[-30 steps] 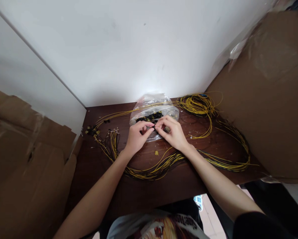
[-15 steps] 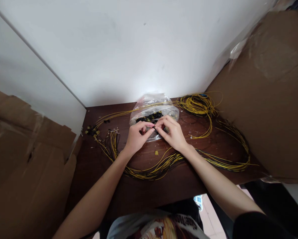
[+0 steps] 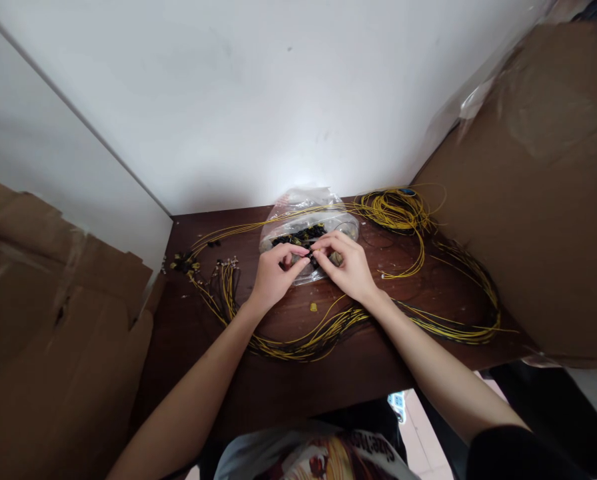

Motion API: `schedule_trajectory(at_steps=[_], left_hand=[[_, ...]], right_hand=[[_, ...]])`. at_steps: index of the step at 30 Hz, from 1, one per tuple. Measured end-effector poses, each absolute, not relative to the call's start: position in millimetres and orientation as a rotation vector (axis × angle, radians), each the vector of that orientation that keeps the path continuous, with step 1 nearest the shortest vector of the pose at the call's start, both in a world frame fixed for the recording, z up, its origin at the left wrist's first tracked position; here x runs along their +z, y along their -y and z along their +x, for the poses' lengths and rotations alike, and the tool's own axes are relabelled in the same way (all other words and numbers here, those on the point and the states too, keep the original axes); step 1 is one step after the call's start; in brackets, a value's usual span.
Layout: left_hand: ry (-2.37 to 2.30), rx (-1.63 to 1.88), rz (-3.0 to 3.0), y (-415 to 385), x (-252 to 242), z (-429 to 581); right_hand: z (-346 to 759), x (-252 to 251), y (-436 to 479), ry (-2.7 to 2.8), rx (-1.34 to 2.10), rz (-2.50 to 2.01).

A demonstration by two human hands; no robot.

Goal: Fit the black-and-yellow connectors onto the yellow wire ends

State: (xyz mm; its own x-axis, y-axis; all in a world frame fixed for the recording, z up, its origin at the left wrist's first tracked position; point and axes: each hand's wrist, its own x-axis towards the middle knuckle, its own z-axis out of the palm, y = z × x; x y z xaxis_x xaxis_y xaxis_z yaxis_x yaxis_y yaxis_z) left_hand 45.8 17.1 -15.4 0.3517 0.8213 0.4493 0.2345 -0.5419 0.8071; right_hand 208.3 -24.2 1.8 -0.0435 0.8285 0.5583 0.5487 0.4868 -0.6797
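My left hand [image 3: 280, 267] and my right hand [image 3: 342, 265] meet fingertip to fingertip over a clear plastic bag [image 3: 306, 197]. Each pinches thumb against forefinger at a tiny dark piece [image 3: 311, 253], too small to make out. Inside the bag, just beyond my fingers, lie many small black and yellow parts [image 3: 298, 235]. A bundle of yellow and black wires [image 3: 303, 348] curves across the table in front of my wrists. One small yellow piece [image 3: 313, 307] rests alone on the wood between my forearms.
A coil of yellow wire [image 3: 396, 212] lies at the back right of the brown table [image 3: 273, 393]. Wire ends with small terminals [image 3: 227, 264] and black connectors [image 3: 181, 262] sit at the left. Cardboard [image 3: 543, 200] walls the right side, more cardboard [image 3: 53, 320] the left.
My right fingertips have shifted very slightly to the right, off my left fingertips. My left hand, the bag and the wires look the same.
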Motion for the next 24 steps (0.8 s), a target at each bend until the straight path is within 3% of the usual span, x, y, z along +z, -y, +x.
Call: schedule_trajectory(at_steps=[7, 15, 24], left_hand=[[-0.93, 1.172, 1.959, -17.1, -14.8, 46.0], [-0.939, 1.166, 1.958, -18.2, -16.6, 45.0], [-0.93, 1.181, 1.953, -18.2, -15.9, 45.7]], right_hand=[[211.8, 0.3, 20.5, 1.538, 0.463, -1.209], [209.7, -3.8, 16.6, 1.159, 0.959, -1.171], [208.4, -4.8, 16.2, 1.106, 1.047, -1.173]])
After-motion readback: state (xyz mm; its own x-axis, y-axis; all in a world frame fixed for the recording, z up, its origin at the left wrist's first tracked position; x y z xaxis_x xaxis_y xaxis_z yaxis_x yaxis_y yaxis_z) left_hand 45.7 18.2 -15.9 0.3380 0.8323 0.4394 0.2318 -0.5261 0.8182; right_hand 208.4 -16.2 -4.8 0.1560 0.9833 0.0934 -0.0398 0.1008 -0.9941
